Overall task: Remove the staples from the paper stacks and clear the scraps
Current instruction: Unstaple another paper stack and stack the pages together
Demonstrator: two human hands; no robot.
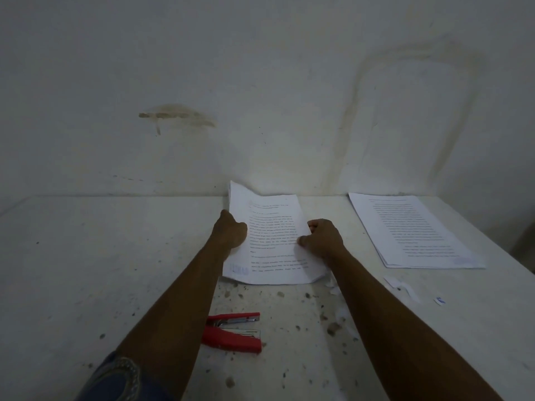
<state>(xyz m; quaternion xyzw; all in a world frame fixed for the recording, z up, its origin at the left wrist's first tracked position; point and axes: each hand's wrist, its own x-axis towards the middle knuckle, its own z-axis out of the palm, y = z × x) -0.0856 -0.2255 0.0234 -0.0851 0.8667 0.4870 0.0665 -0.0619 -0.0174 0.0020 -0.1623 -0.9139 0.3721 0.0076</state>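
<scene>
A stack of printed white paper point(272, 241) lies in the middle of the white table point(101, 256), its far left corner curled up against the wall. My left hand point(230, 231) grips the stack's left edge. My right hand point(322, 238) pinches its right edge, fingers closed on the sheets. A second paper stack point(414, 230) lies flat at the right. Small white paper scraps point(402, 287) sit on the table below that stack and beside my right forearm. A red stapler point(234, 332) lies open near the front, between my forearms.
A stained white wall point(260, 96) rises directly behind the table. The table surface is speckled with dark spots and chips. The table's right edge point(518, 264) runs close to the second stack. A dark blue cloth shows at the bottom left.
</scene>
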